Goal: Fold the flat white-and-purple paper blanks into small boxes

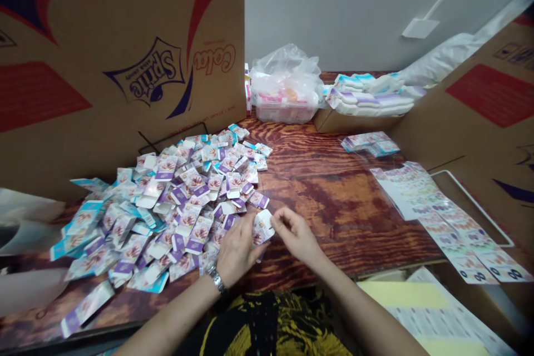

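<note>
Low in the middle of the head view, my left hand (236, 249) is closed around a small white and purple printed carton (262, 229), its fingers behind and its thumb below. A white end flap of the carton points up and away from me. My right hand (295, 233) pinches that flap at the carton's right corner between thumb and fingers. To the left of my hands spreads a big heap of similar small cartons (194, 181), some purple and some light blue, several with flaps standing out. My left wrist wears a metal watch (216, 280).
Large cardboard boxes stand at the left (125, 50) and right (471, 100). Behind are a bagged plastic tub (286, 105) and a low carton of packs (354, 117). Printed sheets (442, 217) lie right on the wood-patterned table (321, 178); papers (417, 311) sit lower right.
</note>
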### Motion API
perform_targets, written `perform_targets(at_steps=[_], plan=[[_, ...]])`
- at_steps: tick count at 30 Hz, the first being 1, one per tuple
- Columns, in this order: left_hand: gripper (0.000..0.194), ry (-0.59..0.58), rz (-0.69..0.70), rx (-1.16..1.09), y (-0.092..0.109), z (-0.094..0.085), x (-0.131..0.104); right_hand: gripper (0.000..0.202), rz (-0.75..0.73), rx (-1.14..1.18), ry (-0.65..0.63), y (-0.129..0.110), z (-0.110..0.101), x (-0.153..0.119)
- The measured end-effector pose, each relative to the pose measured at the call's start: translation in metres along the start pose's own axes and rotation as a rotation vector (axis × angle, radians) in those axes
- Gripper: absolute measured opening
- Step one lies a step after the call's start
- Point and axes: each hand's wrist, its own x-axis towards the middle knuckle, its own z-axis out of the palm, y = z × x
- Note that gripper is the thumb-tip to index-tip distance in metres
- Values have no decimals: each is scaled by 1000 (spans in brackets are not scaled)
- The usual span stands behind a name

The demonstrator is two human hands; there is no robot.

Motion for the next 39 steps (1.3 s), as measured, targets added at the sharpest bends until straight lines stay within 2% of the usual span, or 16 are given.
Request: perform_targets(at_steps=[4,8,11,14,16,18,20,23,25,27,29,30,35,37,39], plan=[[46,40,-66,-43,0,-5,1,23,-66,-146,19,-11,0,-3],[61,29,-52,-68,3,-11,3,16,-129,-161,-14,-16,-1,-2],[59,-35,-5,-36,4,-16,5,27,-116,-199,-111,-15,-6,2],[54,-66,83,22,3,-20,5,39,-46,-87,-220,-12,-12,9],[55,-78,139,62,2,-21,5,39,-27,-10,-301,-11,-14,13],[56,-95,159,96,1,-20,4,34,-32,-32,-346,-12,-14,15],[56,-96,142,95,0,-19,3,30,-43,-122,-313,-15,-13,15],[53,-16,65,5,0,-19,4,29,-105,-229,-121,-19,-10,10],[53,63,-15,-72,1,-20,6,25,-254,-280,24,-19,-6,3],[55,119,-87,-130,2,-21,8,20,-447,-363,115,-17,-2,-4],[54,147,-110,-166,3,-21,9,21,-562,-429,139,-15,3,-9],[52,156,-102,-180,4,-21,9,23,-567,-427,134,-14,5,-11],[34,187,11,-175,5,-20,8,17,-356,-162,-41,-21,9,-14],[29,186,55,-148,4,-20,7,20,-261,-15,-39,-24,8,-12],[27,159,84,-120,3,-20,7,24,-157,130,15,-26,7,-8]])
